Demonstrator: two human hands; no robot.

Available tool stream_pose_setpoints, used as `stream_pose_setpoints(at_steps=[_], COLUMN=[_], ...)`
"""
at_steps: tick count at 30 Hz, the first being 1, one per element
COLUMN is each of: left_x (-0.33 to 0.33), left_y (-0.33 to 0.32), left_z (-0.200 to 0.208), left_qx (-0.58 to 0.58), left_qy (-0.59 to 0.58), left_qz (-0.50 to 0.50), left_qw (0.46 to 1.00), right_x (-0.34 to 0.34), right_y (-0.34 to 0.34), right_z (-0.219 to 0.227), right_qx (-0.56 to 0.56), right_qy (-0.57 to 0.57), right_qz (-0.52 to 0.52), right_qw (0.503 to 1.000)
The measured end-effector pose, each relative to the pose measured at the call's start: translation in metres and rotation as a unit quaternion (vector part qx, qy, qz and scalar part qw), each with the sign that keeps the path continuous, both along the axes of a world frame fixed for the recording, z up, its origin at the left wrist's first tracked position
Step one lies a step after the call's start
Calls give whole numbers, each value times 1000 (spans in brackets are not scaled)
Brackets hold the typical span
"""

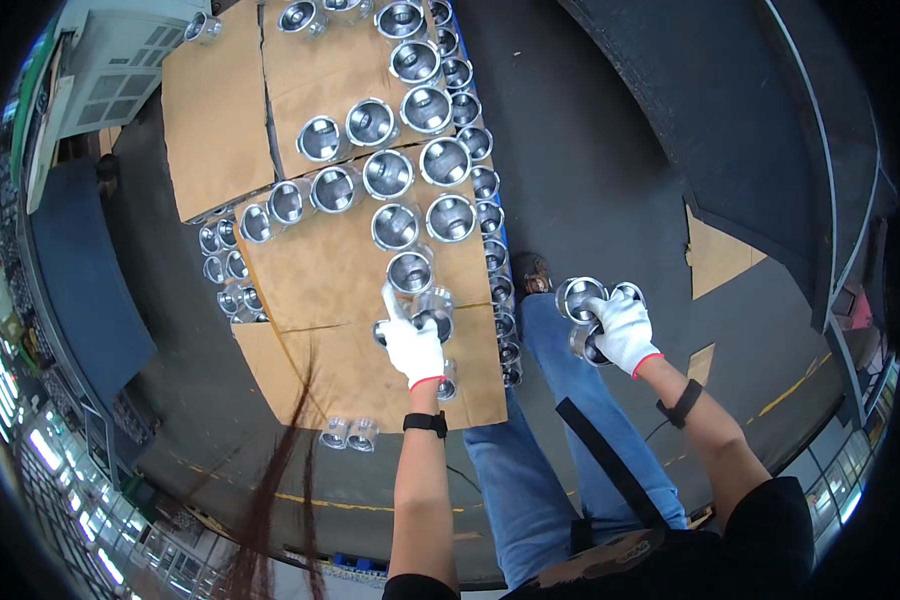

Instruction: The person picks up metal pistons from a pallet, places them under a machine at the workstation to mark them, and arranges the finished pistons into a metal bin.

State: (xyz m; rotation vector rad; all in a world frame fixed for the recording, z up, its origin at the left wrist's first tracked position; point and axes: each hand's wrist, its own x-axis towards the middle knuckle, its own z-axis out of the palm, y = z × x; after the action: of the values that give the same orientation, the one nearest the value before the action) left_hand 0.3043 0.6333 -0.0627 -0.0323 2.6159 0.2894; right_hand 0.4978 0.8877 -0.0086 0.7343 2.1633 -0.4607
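Note:
My left hand (410, 343), in a white glove, grips a shiny metal cup-shaped part (432, 310) over the brown cardboard sheet (345, 270). Its index finger points toward another such part (410, 271) standing on the cardboard. My right hand (621, 330), also gloved, holds a cluster of three similar metal parts (582, 298) away from the stack, above my jeans-clad leg. Several more metal parts (388, 174) stand open side up in rows on the cardboard.
More metal parts (495, 250) line a lower layer along the cardboard's right edge, and others (228, 270) show on the left. Two parts (348, 433) peek out at the near edge. Dark floor (610, 150) surrounds the stack, with a grey machine (110, 60) far left.

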Motion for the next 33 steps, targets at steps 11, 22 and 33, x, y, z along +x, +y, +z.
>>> stream_pose_setpoints(at_steps=[11,22,33], left_x=[-19,45,356], left_y=[26,9,-115], left_z=[-13,20,240], left_qx=[-92,33,150], left_qy=[-22,61,20], left_qz=[-142,-62,238], left_qw=[985,996,959], right_x=[43,171,221], right_y=[67,74,23], right_z=[6,-15,37], right_qx=[22,-12,44], right_qy=[-73,-208,-102], right_qz=[9,180,171], right_qw=[997,961,979])
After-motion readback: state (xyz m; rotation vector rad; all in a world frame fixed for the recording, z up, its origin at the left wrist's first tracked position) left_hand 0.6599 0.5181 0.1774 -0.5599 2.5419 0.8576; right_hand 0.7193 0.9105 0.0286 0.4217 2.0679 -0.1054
